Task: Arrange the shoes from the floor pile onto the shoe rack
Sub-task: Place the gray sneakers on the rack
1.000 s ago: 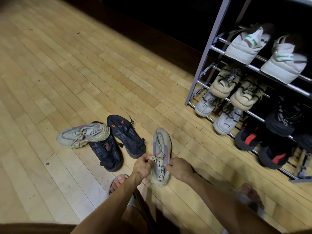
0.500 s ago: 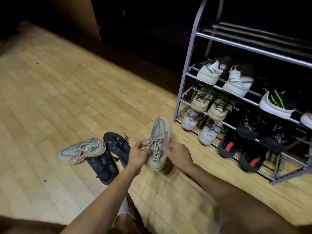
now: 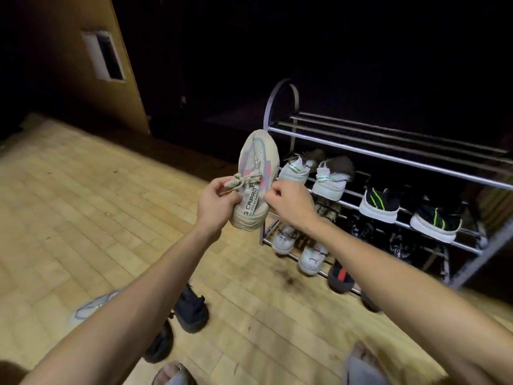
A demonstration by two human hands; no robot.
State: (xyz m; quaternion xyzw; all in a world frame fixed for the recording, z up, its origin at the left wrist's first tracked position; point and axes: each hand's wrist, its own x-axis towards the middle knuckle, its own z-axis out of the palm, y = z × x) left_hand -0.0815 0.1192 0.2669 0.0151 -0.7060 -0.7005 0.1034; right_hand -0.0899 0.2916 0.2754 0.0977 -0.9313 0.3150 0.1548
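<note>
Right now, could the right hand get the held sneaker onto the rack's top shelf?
Probably yes. The right hand and left hand hold the beige sneaker raised beside the rack, and the top shelf bars are bare in view.

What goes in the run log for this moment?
left hand: grips beige sneaker | right hand: grips it too | shoe rack: top shelf bare

Pale wood plank floor [image 3: 83, 218], tan wall panel [image 3: 69, 65] left, darkness behind.

beige sneaker [image 3: 256, 173], heel strip lettered "CAPAD"; smaller print unreadable
</note>
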